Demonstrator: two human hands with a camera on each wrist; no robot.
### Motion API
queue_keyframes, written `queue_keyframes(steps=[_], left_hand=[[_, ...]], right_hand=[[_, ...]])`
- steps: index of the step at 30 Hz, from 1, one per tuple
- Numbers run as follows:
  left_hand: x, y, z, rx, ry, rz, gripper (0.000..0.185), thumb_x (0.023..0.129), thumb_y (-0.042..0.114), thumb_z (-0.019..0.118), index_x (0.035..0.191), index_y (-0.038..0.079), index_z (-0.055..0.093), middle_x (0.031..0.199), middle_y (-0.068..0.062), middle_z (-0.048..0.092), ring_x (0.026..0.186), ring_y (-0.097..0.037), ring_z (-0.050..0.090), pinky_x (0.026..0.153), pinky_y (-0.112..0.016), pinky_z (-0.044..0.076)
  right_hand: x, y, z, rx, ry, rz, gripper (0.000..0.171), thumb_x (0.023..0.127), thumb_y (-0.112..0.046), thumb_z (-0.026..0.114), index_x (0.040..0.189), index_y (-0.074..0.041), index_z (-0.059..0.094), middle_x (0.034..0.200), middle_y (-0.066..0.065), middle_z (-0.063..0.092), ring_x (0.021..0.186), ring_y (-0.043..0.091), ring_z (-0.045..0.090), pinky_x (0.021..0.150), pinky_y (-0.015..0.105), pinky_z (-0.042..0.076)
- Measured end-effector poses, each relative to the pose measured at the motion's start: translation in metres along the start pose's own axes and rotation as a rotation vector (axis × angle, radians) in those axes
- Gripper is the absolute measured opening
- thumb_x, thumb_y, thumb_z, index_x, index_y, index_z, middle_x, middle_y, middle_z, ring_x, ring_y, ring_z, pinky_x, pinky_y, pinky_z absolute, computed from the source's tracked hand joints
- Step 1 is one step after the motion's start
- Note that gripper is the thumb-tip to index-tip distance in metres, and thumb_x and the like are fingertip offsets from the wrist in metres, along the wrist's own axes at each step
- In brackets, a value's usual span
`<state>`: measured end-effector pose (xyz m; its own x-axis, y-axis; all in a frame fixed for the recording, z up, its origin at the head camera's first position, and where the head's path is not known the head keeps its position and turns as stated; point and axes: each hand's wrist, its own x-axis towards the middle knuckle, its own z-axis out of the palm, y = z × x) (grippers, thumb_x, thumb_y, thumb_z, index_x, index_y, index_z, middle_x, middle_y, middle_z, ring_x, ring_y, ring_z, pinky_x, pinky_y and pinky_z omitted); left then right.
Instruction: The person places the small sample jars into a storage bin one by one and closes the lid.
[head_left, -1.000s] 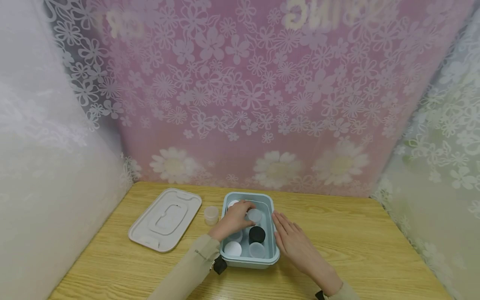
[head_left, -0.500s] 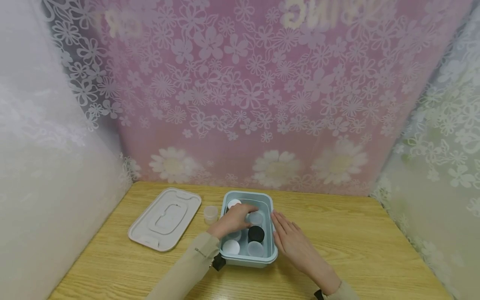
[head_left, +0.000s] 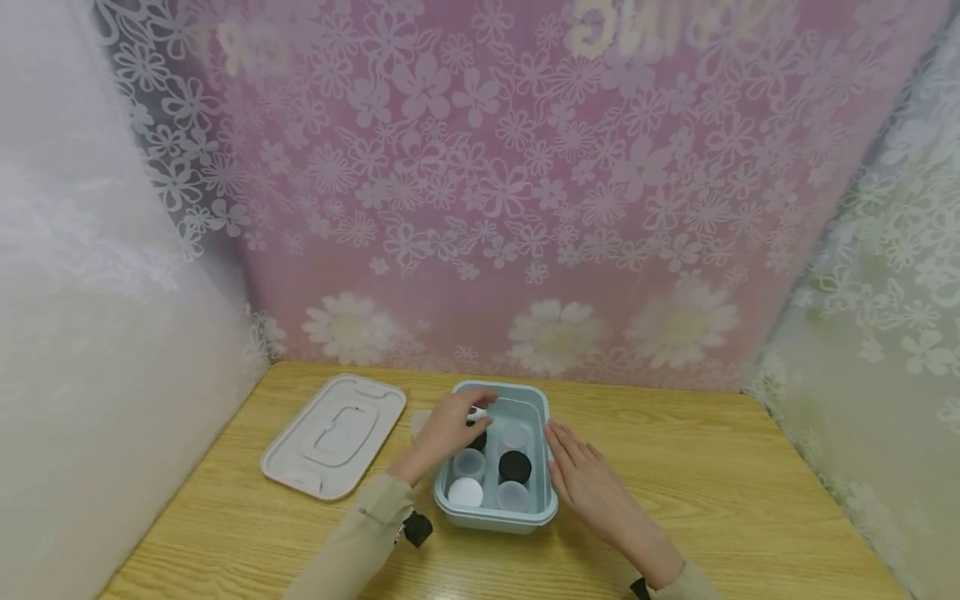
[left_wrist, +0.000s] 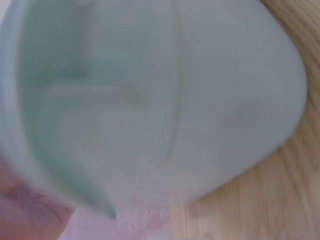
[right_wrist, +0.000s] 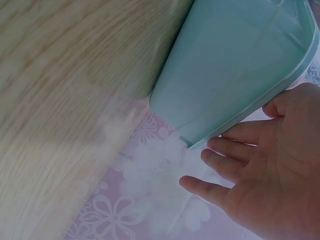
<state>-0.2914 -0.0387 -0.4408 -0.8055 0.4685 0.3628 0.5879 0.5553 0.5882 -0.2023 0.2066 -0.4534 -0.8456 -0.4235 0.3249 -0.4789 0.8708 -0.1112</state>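
Observation:
A light blue plastic box stands on the table with several small round lidded containers in it, in two columns. Over the left column reaches my left hand, thumb and fingers apart around a white-lidded container and next to a black-lidded container; I see no grip on either. Lower in that column are a clear container and a white-lidded one. The right column has a clear container, a black-lidded one and another clear one. My right hand rests straight-fingered against the box's right rim.
A pale rectangular lid lies flat on the wooden table to the left. Between it and the box stands a small clear container, partly hidden by my left hand. A flowered pink curtain hangs behind the table.
My left hand has moved left, away from the clear container in the right column, towards the left column's far end. The right hand stays against the box.

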Motion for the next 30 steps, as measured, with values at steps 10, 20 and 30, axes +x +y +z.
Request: queue_keyframes(steps=[10, 20, 30], left_hand=[[-0.018, -0.025, -0.04, -0.121, 0.221, -0.098, 0.031, 0.095, 0.004, 0.07, 0.126, 0.001, 0.067, 0.118, -0.015, 0.071, 0.107, -0.031, 0.068, 0.094, -0.048, 0.057], [-0.038, -0.057, -0.053, -0.096, 0.191, -0.183, 0.042, 0.091, 0.007, 0.076, 0.13, 0.0, 0.064, 0.123, -0.018, 0.068, 0.113, -0.034, 0.065, 0.097, -0.051, 0.054], [-0.043, -0.072, -0.042, -0.049, 0.09, -0.265, 0.049, 0.086, 0.012, 0.083, 0.129, -0.002, 0.064, 0.124, -0.017, 0.067, 0.115, -0.036, 0.063, 0.097, -0.046, 0.055]], right_hand=[[0.0, -0.001, 0.0, 0.003, 0.011, -0.006, 0.053, 0.106, -0.02, 0.052, 0.152, 0.003, 0.042, 0.157, 0.018, 0.043, 0.142, 0.037, 0.043, 0.11, 0.061, 0.041], [-0.001, 0.002, 0.001, 0.033, -0.023, 0.012, 0.054, 0.108, -0.023, 0.05, 0.155, 0.001, 0.038, 0.159, 0.017, 0.039, 0.145, 0.036, 0.04, 0.112, 0.061, 0.038], [0.0, 0.005, 0.002, 0.043, 0.0, -0.011, 0.054, 0.106, -0.022, 0.052, 0.154, 0.002, 0.04, 0.157, 0.018, 0.042, 0.142, 0.037, 0.044, 0.11, 0.061, 0.04]])
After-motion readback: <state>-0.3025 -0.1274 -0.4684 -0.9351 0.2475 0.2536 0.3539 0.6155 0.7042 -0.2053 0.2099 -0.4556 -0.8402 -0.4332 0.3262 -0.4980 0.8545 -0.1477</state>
